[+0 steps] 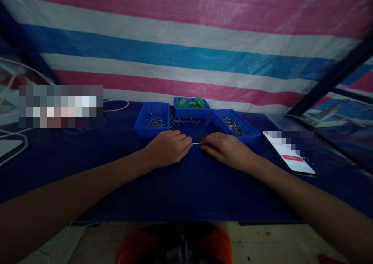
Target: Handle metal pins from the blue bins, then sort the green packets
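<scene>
Head view: on the dark blue worktop (pixel 186 190), toward its far edge, the left hand (pixel 169 147) and right hand (pixel 227 149) each pinch one end of a thin silver metal pin (pixel 198 143). Just behind them stand three blue plastic trays (pixel 152 118), with a smartphone (pixel 291 155) near the right edge.
</scene>
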Available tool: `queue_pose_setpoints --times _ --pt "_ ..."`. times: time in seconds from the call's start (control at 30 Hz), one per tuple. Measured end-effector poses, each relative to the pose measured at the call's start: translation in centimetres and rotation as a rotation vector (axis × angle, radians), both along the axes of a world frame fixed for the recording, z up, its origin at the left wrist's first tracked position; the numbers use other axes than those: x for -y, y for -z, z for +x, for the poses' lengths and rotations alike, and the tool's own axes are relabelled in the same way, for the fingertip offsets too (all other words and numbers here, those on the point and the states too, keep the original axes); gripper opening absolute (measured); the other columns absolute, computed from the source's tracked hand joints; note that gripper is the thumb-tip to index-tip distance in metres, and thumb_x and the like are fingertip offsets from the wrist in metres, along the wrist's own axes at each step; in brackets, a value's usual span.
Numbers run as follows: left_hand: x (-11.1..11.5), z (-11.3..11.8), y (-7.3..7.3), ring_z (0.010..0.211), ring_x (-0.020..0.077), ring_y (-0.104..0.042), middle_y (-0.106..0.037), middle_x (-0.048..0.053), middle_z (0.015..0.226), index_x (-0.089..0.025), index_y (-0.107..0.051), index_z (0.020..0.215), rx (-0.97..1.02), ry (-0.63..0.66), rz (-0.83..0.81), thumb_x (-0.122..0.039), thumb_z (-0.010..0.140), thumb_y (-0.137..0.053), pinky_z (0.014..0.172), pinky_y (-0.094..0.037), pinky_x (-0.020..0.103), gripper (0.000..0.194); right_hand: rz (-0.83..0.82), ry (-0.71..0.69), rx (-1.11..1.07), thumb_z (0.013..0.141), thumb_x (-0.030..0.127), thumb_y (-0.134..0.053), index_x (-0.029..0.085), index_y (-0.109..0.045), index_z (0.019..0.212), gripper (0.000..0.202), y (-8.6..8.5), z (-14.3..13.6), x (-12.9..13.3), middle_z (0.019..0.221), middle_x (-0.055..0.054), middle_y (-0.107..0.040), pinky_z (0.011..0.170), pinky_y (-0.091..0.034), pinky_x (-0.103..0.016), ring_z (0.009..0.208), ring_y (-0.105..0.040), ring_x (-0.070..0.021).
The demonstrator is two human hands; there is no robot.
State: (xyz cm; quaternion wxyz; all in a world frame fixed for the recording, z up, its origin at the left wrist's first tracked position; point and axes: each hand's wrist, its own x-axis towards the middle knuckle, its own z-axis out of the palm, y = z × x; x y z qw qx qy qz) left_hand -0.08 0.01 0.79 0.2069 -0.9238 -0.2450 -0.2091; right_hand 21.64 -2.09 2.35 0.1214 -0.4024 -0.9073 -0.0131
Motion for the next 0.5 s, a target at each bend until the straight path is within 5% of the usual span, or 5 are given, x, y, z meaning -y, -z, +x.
queue_pose_setpoints --times 0.3,0.5 --pt "-0.2 0.1 0.2 0.063 0.0144 -0.054 -0.058 0.002 0.065 -0.014 -0.056 0.073 -0.01 -0.024 -0.055 -0.027 0.091 -0.038 0.058 -0.038 0.026 0.028 0.009 -0.025 0.026 0.093 0.027 -0.038 0.015 -0.059 0.092 0.024 0.1 0.1 -0.1 0.079 -0.005 -0.059 0.069 -0.041 -0.027 0.075 -0.054 -0.0158" --pt "2.2 -1.2 -3.0 0.058 0.0138 -0.052 -0.057 0.002 0.06 -0.017 -0.059 0.071 0.114 0.097 -0.002 -0.04 0.091 -0.035 0.053 -0.038 0.027 0.038 0.006 -0.015 0.015 0.093 0.026 -0.038 0.015 -0.059 0.089 0.024 -0.2 -0.1 0.2 0.077 -0.006 -0.058 0.068 -0.04 -0.026 0.072 -0.054 -0.0155"
